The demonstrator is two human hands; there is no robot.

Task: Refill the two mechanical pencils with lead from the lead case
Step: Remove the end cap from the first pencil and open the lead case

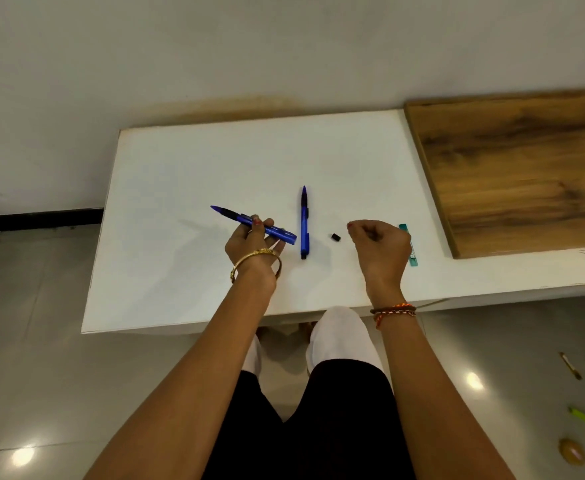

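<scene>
right hand (379,245) covers much of the teal lead case (411,249)

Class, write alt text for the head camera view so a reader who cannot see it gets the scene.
A person's left hand holds a blue mechanical pencil over a white table, while the right hand hovers, fingers curled, beside a teal lead case. A second blue pencil and a small black cap lie between the hands.

Looks like a plain room in a home or small office, hard to say which. Low white table (215,161) pushed against a bare white wall (284,46), wood board (512,168) up and right of the right hand (381,247), glossy tile floor (35,375) below with a few small bits scattered off right.
</scene>
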